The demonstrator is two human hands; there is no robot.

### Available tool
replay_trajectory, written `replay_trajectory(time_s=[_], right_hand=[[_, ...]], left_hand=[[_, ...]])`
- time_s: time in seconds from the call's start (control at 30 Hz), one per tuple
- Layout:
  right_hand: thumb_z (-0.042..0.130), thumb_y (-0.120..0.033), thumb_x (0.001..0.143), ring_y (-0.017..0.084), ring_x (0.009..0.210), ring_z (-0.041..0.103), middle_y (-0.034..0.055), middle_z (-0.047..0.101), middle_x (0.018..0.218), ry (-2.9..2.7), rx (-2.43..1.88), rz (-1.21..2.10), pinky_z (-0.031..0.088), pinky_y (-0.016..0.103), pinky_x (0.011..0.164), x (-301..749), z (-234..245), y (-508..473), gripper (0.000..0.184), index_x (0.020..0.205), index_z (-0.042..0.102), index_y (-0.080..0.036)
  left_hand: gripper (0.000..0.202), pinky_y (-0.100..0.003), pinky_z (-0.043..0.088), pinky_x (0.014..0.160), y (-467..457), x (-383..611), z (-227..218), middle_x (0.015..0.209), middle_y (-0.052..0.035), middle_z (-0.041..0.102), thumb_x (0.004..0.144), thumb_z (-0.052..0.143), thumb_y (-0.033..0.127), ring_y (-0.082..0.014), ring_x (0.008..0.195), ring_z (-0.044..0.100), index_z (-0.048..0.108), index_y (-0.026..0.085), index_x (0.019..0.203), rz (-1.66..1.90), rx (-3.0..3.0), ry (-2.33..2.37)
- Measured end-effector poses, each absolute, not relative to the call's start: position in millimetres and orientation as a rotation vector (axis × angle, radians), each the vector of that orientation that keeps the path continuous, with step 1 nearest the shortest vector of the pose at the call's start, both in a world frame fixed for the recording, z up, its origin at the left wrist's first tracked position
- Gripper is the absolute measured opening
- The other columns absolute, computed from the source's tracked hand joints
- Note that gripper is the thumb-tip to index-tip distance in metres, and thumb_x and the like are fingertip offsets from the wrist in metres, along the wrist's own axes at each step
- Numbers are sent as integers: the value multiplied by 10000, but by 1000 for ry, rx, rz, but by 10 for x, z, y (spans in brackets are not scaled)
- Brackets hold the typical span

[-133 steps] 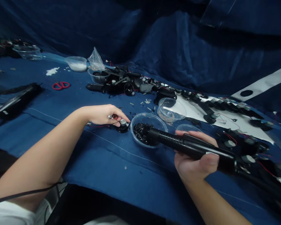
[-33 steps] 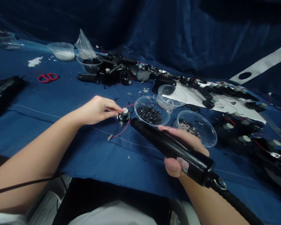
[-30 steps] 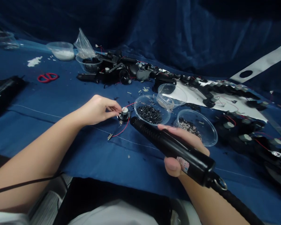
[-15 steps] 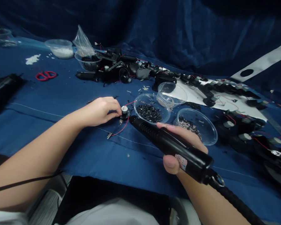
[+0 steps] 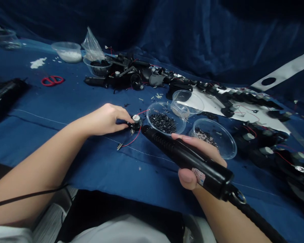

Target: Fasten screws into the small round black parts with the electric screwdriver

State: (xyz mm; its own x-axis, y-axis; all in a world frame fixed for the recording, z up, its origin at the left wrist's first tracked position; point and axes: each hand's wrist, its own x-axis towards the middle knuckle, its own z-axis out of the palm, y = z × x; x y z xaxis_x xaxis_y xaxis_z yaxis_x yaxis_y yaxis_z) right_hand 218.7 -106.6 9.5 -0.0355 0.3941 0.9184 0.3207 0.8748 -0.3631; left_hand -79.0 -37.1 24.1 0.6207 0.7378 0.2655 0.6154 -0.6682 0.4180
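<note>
My left hand [image 5: 108, 118] pinches the side of a small motor [image 5: 136, 118], a pale-topped cylinder on a dark base resting on the blue cloth. Red wires run from it, one ending in a small metal connector [image 5: 120, 146] on the cloth. Wrapped in my right hand [image 5: 202, 152] is a black electric screwdriver [image 5: 187, 155], its thick cord trailing to the lower right. The screwdriver's nose points left, close beside the motor; I cannot make out whether its bit touches anything.
Behind the screwdriver are clear tubs: one of black screws [image 5: 149, 123], another of mixed screws [image 5: 234, 148], a third [image 5: 201, 104] with small parts. Red-handled scissors [image 5: 52, 80] lie left. A tub of white material [image 5: 66, 50] and black parts [image 5: 136, 81] sit behind; more motor assemblies [image 5: 267, 150] crowd the right.
The whole scene has shifted slightly to the right in the view. Both hands keep their grips, and the screwdriver stays beside the motor.
</note>
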Motion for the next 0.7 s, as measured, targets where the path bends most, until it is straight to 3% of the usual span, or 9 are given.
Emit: replay_trajectory(time_s=[0.07,0.3,0.5,0.7], right_hand=[[696,-563,843,252,800,803,77,811,946,-1629,-578,66,684,364,676,2191,81,-1072,507,1191,748,-200],[716,-508,852,280,865,807,99,808,990,-1672,-578,148,699,410,730,2253,71,-1098,494,1234,743,-197],[717,-544,831,277,810,804,77,812,965,-1634,-579,130,695,401,675,2215,84,-1086,494,1202,750,-220],[711,-501,831,275,780,803,116,810,932,-1661,-572,78,689,388,668,2210,130,-1082,473,1171,749,-175]], left_hand=[[251,-301,553,931,-374,-851,298,1091,-32,799,897,671,366,-196,974,735,808,249,1071,652,2496,1158],[229,-270,527,777,-413,-845,335,911,-40,776,889,673,373,-159,793,695,843,233,950,600,2512,1110],[202,-278,502,775,-439,-746,305,892,-32,775,898,676,350,-183,831,683,843,258,968,405,2579,1096],[202,-283,483,766,-450,-723,322,891,-31,773,922,648,331,-183,829,664,830,242,921,347,2605,1093]])
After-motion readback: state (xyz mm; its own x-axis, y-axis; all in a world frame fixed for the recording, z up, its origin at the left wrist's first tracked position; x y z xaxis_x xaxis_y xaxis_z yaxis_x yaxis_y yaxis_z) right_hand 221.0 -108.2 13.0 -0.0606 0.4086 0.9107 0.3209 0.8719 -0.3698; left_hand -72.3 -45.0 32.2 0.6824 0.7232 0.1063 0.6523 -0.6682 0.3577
